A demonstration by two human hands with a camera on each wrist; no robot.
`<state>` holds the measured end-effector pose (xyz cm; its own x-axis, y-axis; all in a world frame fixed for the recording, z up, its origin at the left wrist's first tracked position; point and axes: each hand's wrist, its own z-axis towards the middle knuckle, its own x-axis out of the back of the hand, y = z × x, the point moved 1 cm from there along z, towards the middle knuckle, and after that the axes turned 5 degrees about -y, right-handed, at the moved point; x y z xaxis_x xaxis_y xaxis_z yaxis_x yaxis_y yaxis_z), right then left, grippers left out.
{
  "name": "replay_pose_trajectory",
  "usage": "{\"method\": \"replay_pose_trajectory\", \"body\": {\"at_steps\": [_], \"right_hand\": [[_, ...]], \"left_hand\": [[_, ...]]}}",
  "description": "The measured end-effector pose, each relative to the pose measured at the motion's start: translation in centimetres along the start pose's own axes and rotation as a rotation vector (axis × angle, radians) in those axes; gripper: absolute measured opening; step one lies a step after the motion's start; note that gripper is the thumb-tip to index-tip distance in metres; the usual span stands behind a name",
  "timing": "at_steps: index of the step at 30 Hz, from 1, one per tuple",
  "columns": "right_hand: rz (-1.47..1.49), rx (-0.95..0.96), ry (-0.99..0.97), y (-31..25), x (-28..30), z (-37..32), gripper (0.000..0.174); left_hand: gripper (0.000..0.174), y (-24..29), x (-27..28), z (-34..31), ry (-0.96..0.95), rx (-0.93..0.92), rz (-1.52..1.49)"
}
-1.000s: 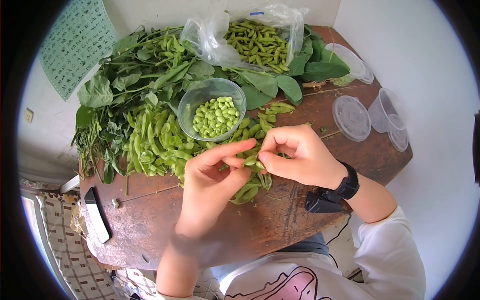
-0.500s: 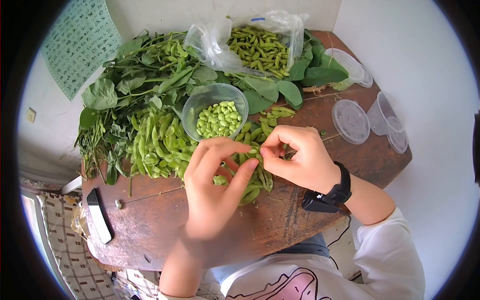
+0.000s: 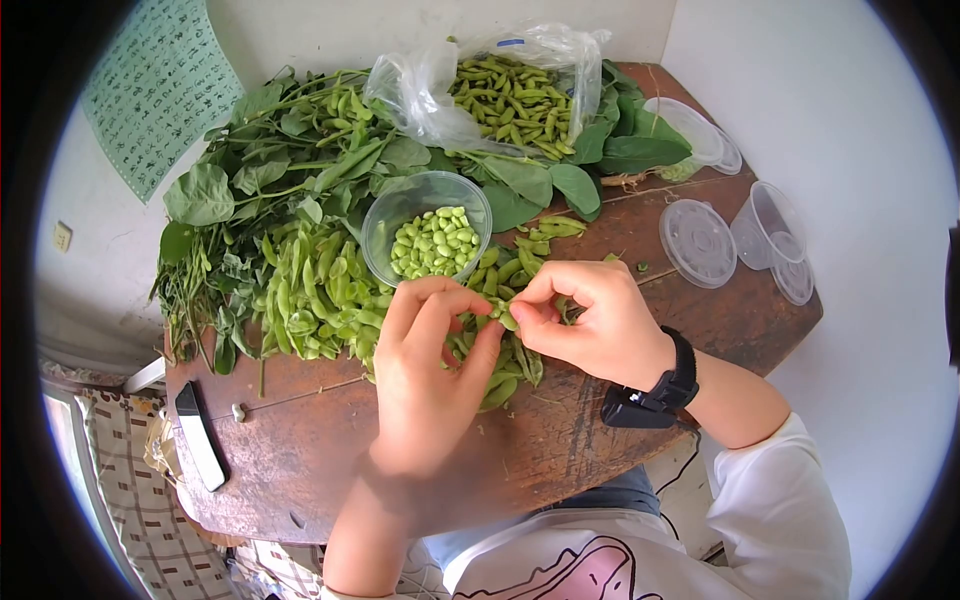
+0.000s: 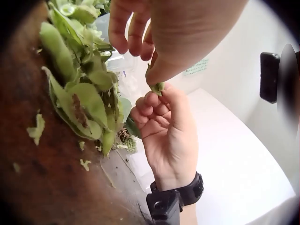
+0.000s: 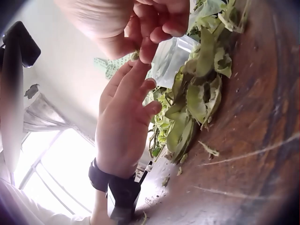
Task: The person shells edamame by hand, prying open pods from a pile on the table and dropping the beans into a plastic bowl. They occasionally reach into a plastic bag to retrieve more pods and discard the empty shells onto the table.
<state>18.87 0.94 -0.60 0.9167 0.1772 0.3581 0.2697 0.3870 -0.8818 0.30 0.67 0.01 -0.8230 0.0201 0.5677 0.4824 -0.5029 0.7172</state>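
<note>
Between the fingertips of both hands is a small green soybean pod (image 3: 503,313), partly covered by the fingers. My left hand (image 3: 428,365) pinches its left end with thumb and fingers; in the left wrist view the pod (image 4: 159,87) shows below that thumb. The right hand (image 3: 605,325) pinches the other end between thumb and curled forefinger. Just beyond the hands stands a clear plastic bowl (image 3: 372,240) with shelled green beans (image 3: 438,242) in it. Flat, split pods (image 4: 89,105) lie on the table under the hands.
A heap of pods (image 3: 310,290) lies left of the bowl, with leafy stalks (image 3: 270,170) behind. A plastic bag (image 3: 420,95) of pods (image 3: 515,105) is at the back. Clear lids (image 3: 697,243) and a cup (image 3: 765,225) stand right; a phone (image 3: 202,440) lies left on the wooden table (image 3: 300,450).
The left hand's fingers have closed in from a wider spread, and its thumb and forefinger now meet at the pod. The right hand has shifted slightly left and down, still pinching.
</note>
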Motion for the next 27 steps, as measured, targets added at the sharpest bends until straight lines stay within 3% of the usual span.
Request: {"method": "replay_pose_trajectory", "body": {"at_steps": [4,10,13,15,20,27], "right_hand": [[0.064,-0.114,-0.066,0.3,0.0,-0.1,0.010],[0.273,-0.251,-0.066,0.6,-0.3,-0.2,0.010],[0.230,-0.271,-0.061,0.8,-0.1,-0.2,0.010],[0.215,-0.274,-0.064,0.6,0.1,-0.1,0.010],[0.305,-0.235,-0.014,0.7,0.0,-0.2,0.013],[0.392,-0.340,-0.138,0.2,0.2,-0.1,0.010]], "left_hand": [[0.022,0.0,0.0,-0.1,-0.053,0.007,0.008],[0.020,-0.3,-0.4,-0.1,0.013,-0.108,0.153],[0.021,-0.2,-0.5,-0.1,0.006,-0.132,0.178],[0.023,-0.1,-0.6,0.1,0.015,-0.289,0.278],[0.027,0.2,-0.3,0.2,0.023,-0.323,0.271],[0.026,0.2,-0.3,0.1,0.071,-0.363,0.269]]}}
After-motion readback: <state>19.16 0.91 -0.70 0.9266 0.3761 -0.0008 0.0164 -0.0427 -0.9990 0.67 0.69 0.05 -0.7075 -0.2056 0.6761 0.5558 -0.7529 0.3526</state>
